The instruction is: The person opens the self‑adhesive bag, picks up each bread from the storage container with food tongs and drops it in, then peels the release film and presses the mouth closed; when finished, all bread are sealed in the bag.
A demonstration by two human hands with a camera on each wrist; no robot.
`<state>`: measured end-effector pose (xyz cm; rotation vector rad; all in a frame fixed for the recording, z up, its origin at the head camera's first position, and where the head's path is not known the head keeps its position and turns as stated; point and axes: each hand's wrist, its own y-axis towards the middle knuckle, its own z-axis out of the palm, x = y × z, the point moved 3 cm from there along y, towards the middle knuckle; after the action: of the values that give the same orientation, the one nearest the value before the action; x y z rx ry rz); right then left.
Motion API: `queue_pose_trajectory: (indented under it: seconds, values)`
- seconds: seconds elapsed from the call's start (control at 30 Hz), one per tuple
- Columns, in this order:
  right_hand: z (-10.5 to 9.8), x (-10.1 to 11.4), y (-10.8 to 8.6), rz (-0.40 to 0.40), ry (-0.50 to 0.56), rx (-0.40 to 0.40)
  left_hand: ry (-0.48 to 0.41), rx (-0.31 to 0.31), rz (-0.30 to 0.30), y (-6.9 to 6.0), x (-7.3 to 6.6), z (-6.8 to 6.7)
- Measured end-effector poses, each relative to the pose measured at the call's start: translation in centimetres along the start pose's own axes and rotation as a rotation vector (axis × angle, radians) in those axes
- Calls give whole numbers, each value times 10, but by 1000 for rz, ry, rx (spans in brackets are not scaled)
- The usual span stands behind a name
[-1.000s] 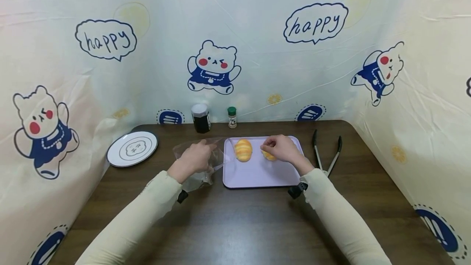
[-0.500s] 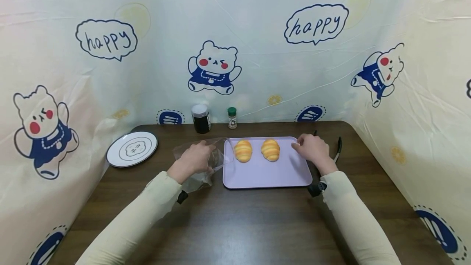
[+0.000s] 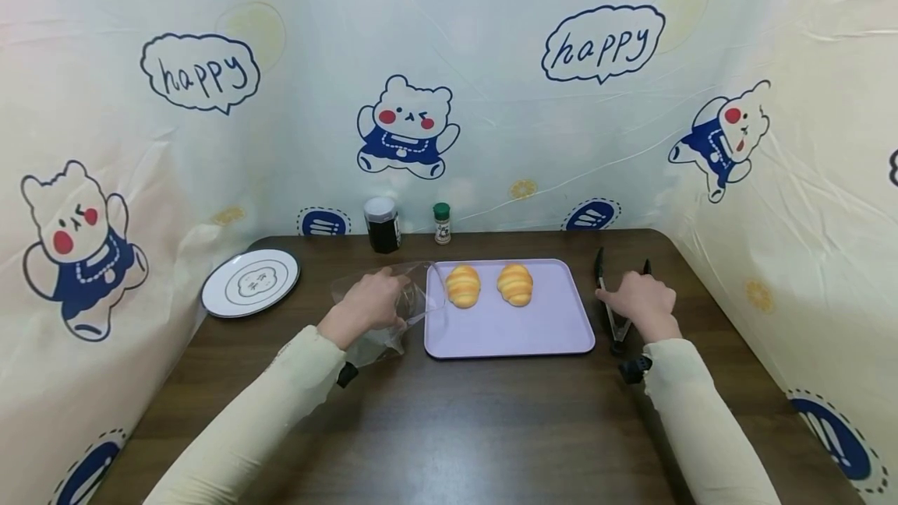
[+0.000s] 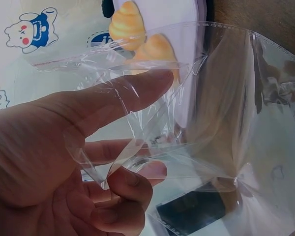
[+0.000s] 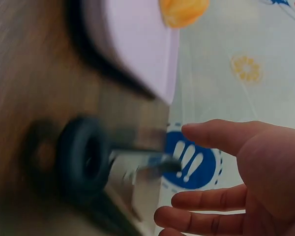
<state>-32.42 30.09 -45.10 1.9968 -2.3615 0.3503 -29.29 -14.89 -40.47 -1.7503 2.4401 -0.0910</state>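
Grasping a clear plastic bag (image 4: 226,118) beside the lilac tray (image 3: 519,333), the left hand (image 3: 367,304) has some fingers curled; the right hand (image 3: 641,302), free with fingers extended, hovers over tongs (image 3: 610,318) on the surface (image 3: 477,435).

Clear bag (image 4: 219,110): crinkled, in left hand (image 3: 370,300) | tongs (image 3: 616,335): spread, below right hand (image 3: 642,302)

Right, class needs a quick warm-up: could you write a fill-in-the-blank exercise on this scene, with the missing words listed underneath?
1. The light-purple rectangular tray bears exactly ____ golden-yellow, croissant-shaped rolls.
2. The small cylindrical shaker bottle has a ____ cap.
3. The person's right hand is by the silver-and-black metal tongs; the hand touching the transparent plastic bag is the ____ one.

Missing words: two; green; left.
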Motion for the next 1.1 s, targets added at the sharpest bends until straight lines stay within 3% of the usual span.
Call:
queue_pose_trajectory:
  seconds: [0.2, 0.37, 0.77, 1.1]
  values:
    - [8, -16, 1, 46, -49, 45, 11, -15, 11, -1, -1, -2]
    - [11, -20, 1, 36, -58, 63, 12, -9, 5, 0, 0, -2]
    - [15, -30, 3, 50, 40, 50, 26, -21, 11, 1, 2, -1]
    - [15, -39, 2, 13, 104, 63, 22, -8, -1, 0, 3, -1]
